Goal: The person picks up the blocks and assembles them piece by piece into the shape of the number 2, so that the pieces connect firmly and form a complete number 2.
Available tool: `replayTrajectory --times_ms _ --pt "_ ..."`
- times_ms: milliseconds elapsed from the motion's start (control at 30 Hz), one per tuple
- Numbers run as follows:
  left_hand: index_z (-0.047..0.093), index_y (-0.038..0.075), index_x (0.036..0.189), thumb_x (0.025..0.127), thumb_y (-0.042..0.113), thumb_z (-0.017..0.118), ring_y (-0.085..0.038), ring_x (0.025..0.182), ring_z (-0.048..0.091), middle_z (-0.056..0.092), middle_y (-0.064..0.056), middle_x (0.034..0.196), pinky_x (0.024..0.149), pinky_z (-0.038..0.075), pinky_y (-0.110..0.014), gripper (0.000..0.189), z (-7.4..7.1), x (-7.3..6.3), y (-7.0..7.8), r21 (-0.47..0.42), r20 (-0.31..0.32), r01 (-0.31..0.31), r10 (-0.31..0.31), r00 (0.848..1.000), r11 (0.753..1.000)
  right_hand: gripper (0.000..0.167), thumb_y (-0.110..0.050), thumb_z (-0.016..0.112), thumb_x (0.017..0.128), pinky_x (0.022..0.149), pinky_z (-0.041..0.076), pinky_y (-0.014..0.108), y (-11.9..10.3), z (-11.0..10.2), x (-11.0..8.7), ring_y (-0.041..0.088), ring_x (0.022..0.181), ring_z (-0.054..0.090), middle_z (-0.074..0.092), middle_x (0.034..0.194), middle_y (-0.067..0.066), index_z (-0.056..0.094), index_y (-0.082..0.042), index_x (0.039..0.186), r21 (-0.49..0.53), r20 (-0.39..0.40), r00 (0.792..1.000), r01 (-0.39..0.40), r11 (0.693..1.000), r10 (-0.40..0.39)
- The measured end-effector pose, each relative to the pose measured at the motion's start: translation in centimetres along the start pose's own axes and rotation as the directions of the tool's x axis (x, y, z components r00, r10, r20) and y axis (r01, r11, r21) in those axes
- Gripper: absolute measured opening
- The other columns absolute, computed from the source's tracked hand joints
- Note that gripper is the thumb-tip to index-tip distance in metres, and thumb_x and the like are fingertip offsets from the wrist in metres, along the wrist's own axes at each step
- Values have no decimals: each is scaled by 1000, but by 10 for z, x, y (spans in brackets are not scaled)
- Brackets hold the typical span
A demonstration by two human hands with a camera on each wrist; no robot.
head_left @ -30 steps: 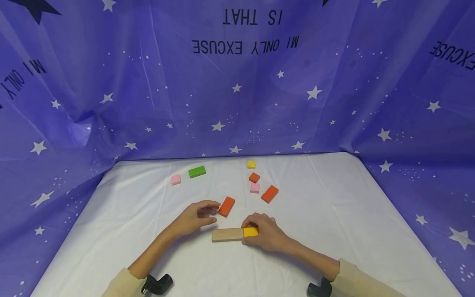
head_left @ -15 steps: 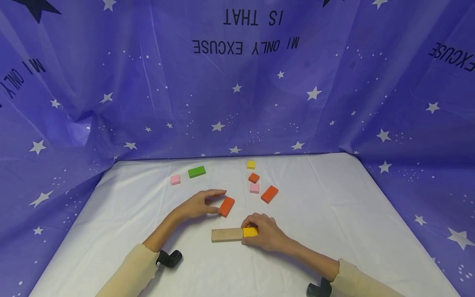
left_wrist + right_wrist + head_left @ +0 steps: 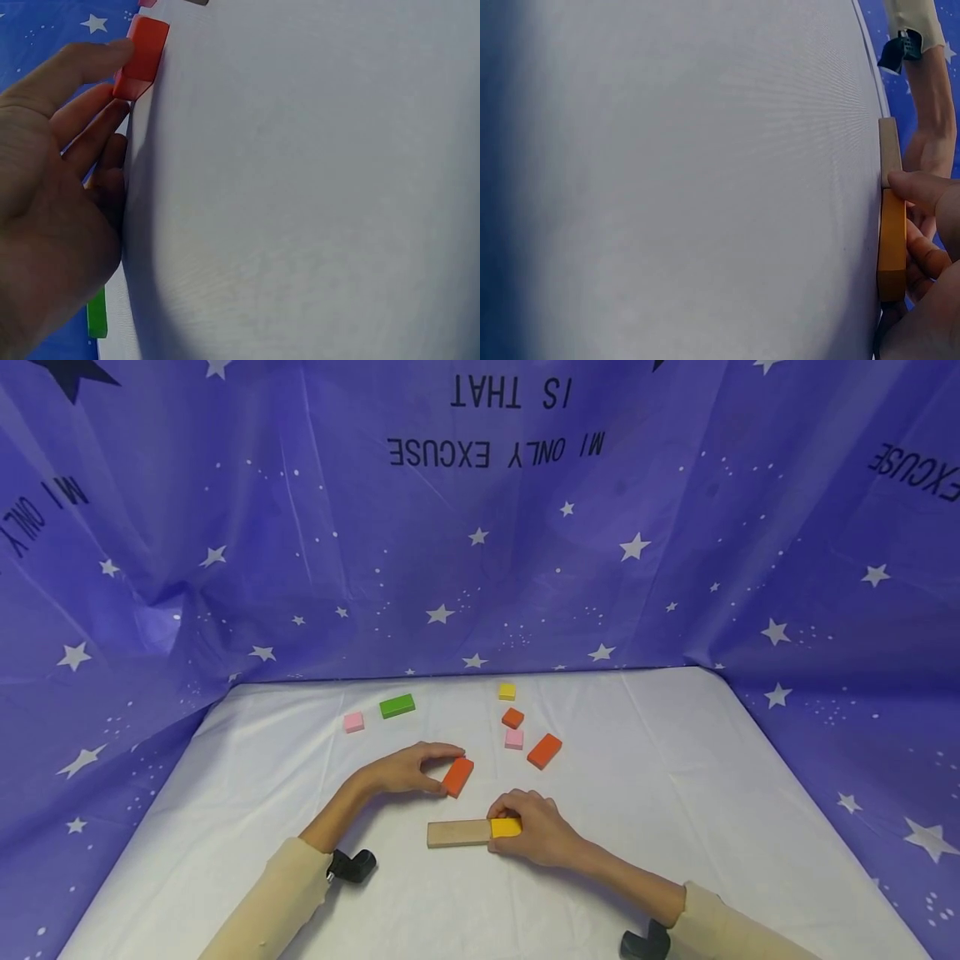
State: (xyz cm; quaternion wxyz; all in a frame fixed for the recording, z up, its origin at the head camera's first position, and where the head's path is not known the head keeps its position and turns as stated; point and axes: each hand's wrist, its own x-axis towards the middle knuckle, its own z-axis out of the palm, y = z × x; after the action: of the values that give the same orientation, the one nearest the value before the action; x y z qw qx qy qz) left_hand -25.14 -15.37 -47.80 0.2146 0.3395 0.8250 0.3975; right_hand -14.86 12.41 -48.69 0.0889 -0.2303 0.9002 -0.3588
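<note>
My left hand [image 3: 401,771] pinches a red-orange rectangular block [image 3: 459,777], thumb on its near end and fingers at its far end. In the left wrist view the thumb lies against one face of that block [image 3: 145,51]. A plain wooden block [image 3: 457,834] lies flat in front of me, end to end with a yellow block [image 3: 506,828]. My right hand [image 3: 542,832] grips the yellow block, covering its right part. The right wrist view shows the yellow block [image 3: 892,240] lined up with the wooden one [image 3: 889,146], the thumb at their joint.
Farther back lie a green block [image 3: 397,706] and a pink one [image 3: 354,722] on the left. Behind the right hand are a small yellow block [image 3: 507,692], a small orange one [image 3: 513,718], a pink one [image 3: 513,740] and a longer red-orange block [image 3: 544,752]. A starry purple cloth [image 3: 480,577] hangs behind.
My left hand has moved forward and right to the red-orange block, and its thumb and fingers have closed in on it. The right hand stays on the yellow block.
</note>
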Motion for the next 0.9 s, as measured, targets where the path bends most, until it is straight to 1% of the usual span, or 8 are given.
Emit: replayTrajectory --times_ms 133,333,500,667,733,900 --pt "52 7 146 84 11 78 -33 139 38 49 -10 148 115 26 -53 67 -1 0 2 8 20 12 -12 1000 1000 26 -32 84 80 76 32 36 0 0 0 12 89 49 56 89 -18 66 -26 97 -7 1 1000 5 1000 -5" --pt "54 16 145 82 12 79 -30 138 38 49 -8 148 115 27 -51 67 1 -1 2 46 0 67 -67 998 997 26 -33 84 80 74 32 36 1 1 0 12 89 48 55 88 -18 65 -27 96 -12 0 1000 8 1000 -8" --pt "57 13 141 80 13 80 -31 137 40 51 -9 145 114 28 -52 65 1 -3 2 36 -22 73 -72 997 997 26 -33 84 80 75 32 36 1 1 0 12 89 49 56 88 -18 65 -27 97 -16 0 1000 8 1000 -8" --pt "58 12 138 78 10 81 -29 138 40 53 -8 143 115 27 -50 64 1 -5 3 7 -35 94 -94 995 996 25 -32 84 80 74 32 36 1 0 0 12 89 48 56 88 -17 65 -26 97 -17 2 1000 3 1000 -3" --pt "58 11 138 78 10 81 -29 138 40 53 -8 143 116 26 -50 64 1 -6 4 -4 -35 100 -100 994 995 25 -32 84 80 74 32 36 1 0 0 12 89 48 56 88 -17 66 -26 97 -20 1 1000 5 1000 -5" --pt "57 11 138 78 9 79 -29 137 40 53 -8 143 115 26 -51 64 3 -10 7 -17 -22 93 -94 995 995 25 -32 84 81 75 32 36 1 0 0 12 89 48 55 88 -18 65 -26 97 -20 1 1000 10 1000 -10"
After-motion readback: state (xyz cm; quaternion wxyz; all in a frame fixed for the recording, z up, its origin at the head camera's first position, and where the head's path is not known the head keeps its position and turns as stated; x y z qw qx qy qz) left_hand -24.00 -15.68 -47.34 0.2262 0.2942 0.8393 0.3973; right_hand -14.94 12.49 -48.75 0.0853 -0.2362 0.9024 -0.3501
